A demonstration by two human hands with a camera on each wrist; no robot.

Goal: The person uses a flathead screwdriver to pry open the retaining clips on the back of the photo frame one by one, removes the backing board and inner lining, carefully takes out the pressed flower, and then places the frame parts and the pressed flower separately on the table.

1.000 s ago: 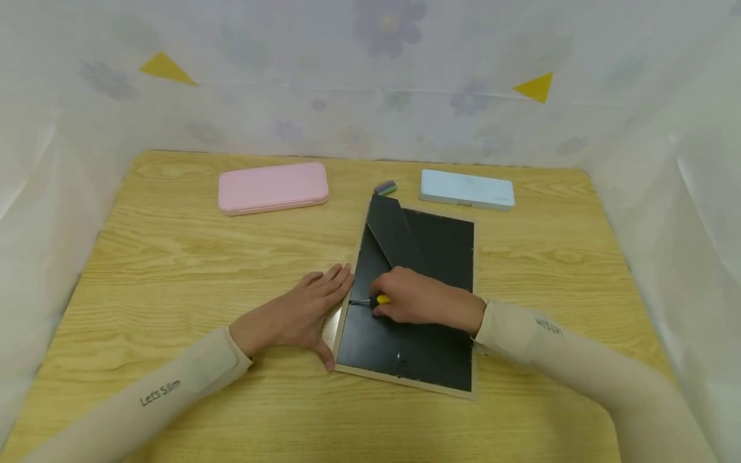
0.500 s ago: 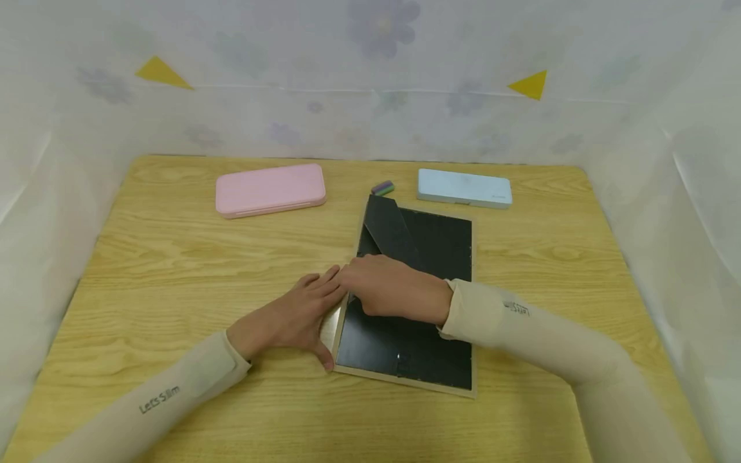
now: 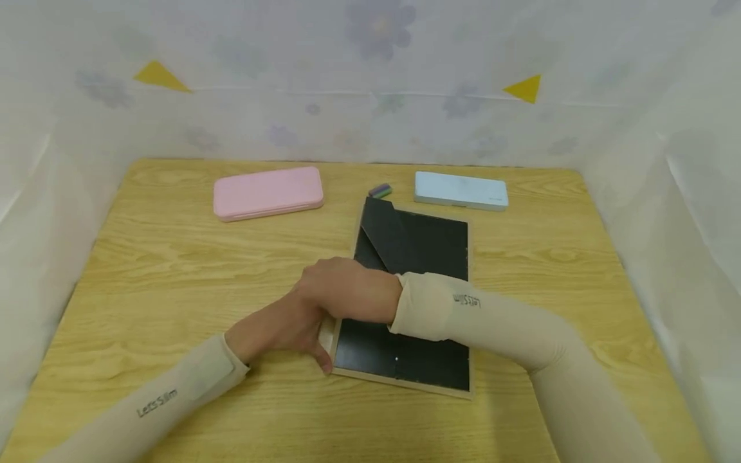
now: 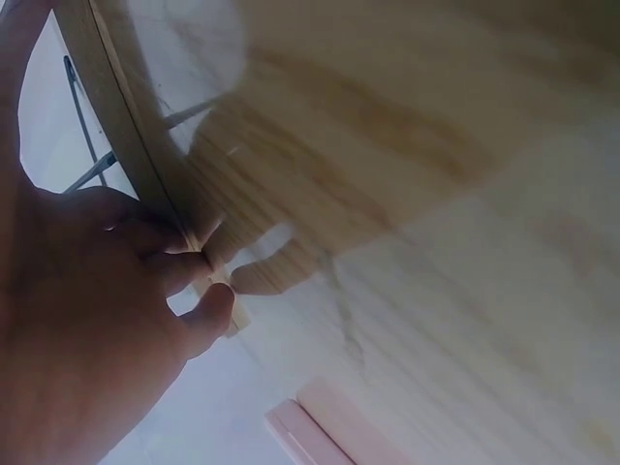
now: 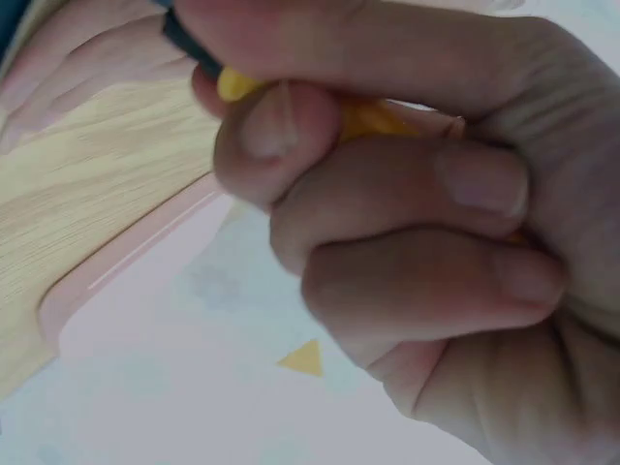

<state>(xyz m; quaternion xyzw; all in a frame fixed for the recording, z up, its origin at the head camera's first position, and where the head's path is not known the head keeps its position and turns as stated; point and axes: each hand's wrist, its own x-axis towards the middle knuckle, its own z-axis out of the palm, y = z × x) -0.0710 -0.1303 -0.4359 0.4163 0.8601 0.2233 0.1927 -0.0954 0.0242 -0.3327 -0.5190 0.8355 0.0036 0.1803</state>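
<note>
A picture frame (image 3: 431,247) lies back up on the table, its black stand (image 3: 384,228) slanting across the upper left. My left hand (image 3: 286,325) rests against the frame's left edge, fingers extended and thumb at the lower left corner. Above it and partly over it is my right hand (image 3: 350,290). In the right wrist view, curled fingers grip the yellow handle of a screwdriver (image 5: 373,121); the head view hides this tool behind the hand. A thin dark shaft (image 4: 92,172) meets the wooden edge in the left wrist view.
Toward the back of the wooden table (image 3: 173,270) lie a pink case (image 3: 268,191) at left and a light blue case (image 3: 460,190) at right. Between them sits a small purple and green block (image 3: 380,190). A patterned white sheet (image 3: 255,58) rises behind the table.
My right hand has moved left with the screwdriver, from over the black backing to the frame's left edge, now covering part of the left hand. The left hand has stayed put.
</note>
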